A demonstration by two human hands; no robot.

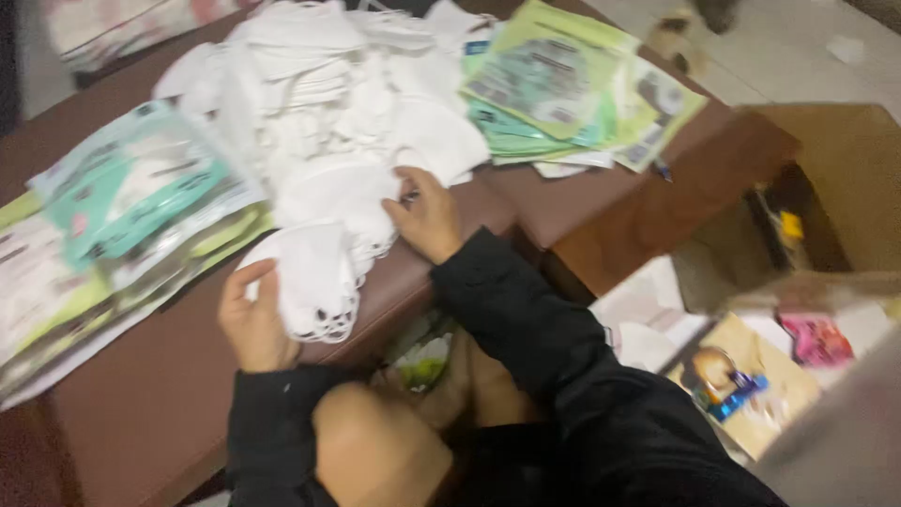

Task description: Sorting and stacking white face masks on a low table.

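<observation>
My left hand [251, 319] holds a stack of white face masks [314, 282] at the near edge of a brown table [150, 394]. My right hand [427, 218] rests on the big heap of white masks [328, 103] in the middle of the table, its fingers gripping the heap's near edge. Both arms wear black sleeves. The picture is blurred by motion.
Flat green and teal packets lie in a pile at the left [113, 216] and another at the back right [563, 89]. An open cardboard box [835, 178] stands on the floor at the right, with papers and small coloured items [741, 376] beside it.
</observation>
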